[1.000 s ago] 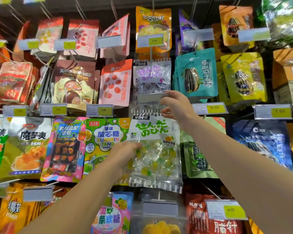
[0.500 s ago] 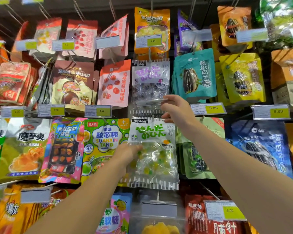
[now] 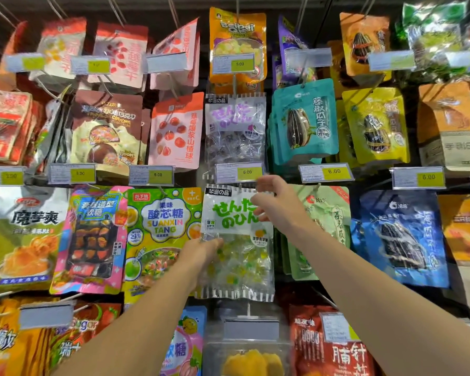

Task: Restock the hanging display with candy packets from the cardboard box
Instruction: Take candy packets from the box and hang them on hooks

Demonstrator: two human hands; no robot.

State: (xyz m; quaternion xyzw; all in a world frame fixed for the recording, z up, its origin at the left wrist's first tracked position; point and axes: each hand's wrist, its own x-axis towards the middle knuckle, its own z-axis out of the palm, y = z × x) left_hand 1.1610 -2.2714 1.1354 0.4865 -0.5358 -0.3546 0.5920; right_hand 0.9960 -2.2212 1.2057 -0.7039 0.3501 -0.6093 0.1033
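We see the left hand (image 3: pixel 201 253) gripping a green candy packet (image 3: pixel 235 240) hung among full hooks, the right hand (image 3: pixel 276 198) loosely spread at its top; remaining stock is out of sight.

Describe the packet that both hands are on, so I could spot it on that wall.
On the hanging display, find the middle row under the 5.00 price tag. The candy packet there is clear, with green lettering on white and striped edges, unlike the opaque bags beside it.
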